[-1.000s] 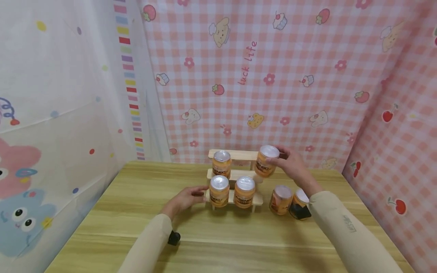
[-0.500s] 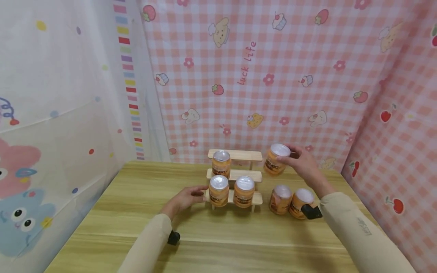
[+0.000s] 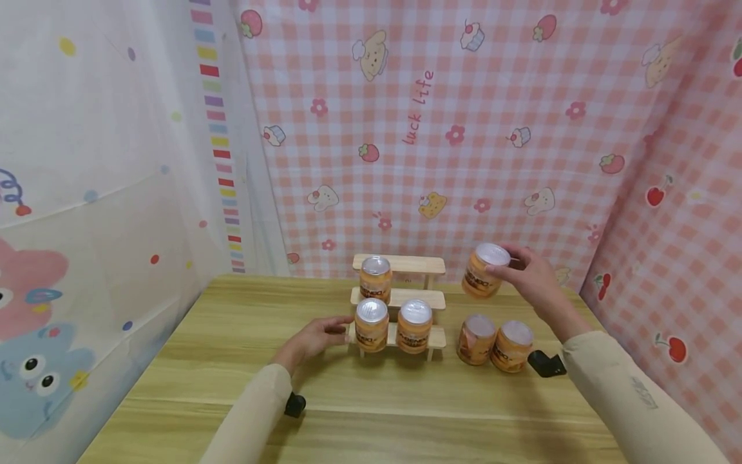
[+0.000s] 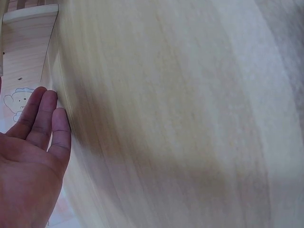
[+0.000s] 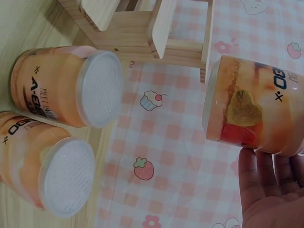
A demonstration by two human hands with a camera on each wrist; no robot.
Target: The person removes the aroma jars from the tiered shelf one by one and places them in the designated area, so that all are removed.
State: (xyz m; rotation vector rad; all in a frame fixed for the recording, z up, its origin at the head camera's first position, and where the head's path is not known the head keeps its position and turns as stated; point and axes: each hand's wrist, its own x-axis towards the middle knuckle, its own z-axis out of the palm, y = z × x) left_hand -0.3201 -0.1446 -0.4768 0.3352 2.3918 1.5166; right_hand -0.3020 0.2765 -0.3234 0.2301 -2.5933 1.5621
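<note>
My right hand [image 3: 536, 280] grips an orange can [image 3: 485, 270] with a pale lid, raised to the right of a small three-step wooden shelf [image 3: 422, 298]. In the right wrist view, the fingers lie along the side of this can [image 5: 261, 107]. My left hand [image 3: 313, 338] is at the shelf's left end, its fingers mostly straight with the tips at the lowest step; contact is hard to tell. One can [image 3: 375, 280] stands on the middle step. Two more, a left can [image 3: 371, 325] and a right can [image 3: 414, 327], stand on the lowest step.
Two similar cans, one nearer the shelf [image 3: 476, 339] and one farther right [image 3: 512, 347], stand close together on the wooden table [image 3: 406, 412]. A pink checked cloth [image 3: 493, 180] hangs behind, and a white patterned cloth [image 3: 104, 193] hangs at the left.
My right hand has moved right with its can, away from the shelf's middle step. More of the far right can on the table shows now. The left hand stays in place.
</note>
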